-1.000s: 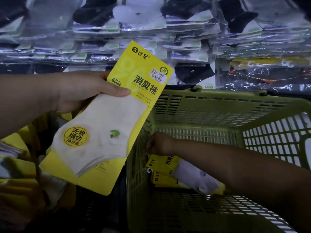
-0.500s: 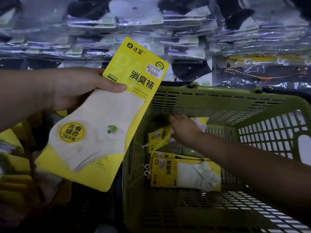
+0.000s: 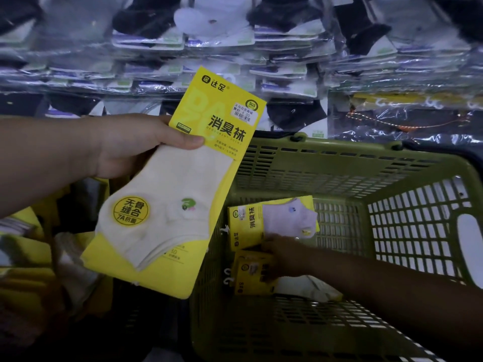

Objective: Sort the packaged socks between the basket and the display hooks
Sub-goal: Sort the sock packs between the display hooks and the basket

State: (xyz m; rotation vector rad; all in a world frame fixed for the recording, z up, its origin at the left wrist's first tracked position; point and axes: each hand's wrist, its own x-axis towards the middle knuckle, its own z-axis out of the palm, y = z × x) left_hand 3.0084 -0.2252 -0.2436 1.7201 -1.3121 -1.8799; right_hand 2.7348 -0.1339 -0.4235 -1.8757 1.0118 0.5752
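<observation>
**One sock pack up in the left hand, right hand down in the basket**

Grips a yellow sock pack (image 3: 167,205) in the left hand (image 3: 130,145), thumb pressed across the front just below the printed header, the other fingers hidden behind the card. Holds it tilted, header end up and away from the thumb tip. Below the thumb, a cream sock with a small green motif and a round yellow sticker. Carries the pack just left of the green basket (image 3: 339,163), its right edge overlapping the basket's left wall in view.

Has the right hand (image 3: 285,257) down inside the basket, fingers pointing left onto a dim lower pack (image 3: 251,278) lying on the basket floor. Cannot tell whether those fingers curl round that pack or merely lie on it: too dark and blurred there.

Just beyond those fingertips, a second pack (image 3: 271,220), yellow with a pale lilac sock, propped toward the far-left corner of the basket, close to the knuckles and perhaps touching them.

Above and beyond both hands, rows of clear-bagged socks (image 3: 209,48), black and white, on the display. Below the left wrist, more yellow packs (image 3: 23,246), blurred.
</observation>
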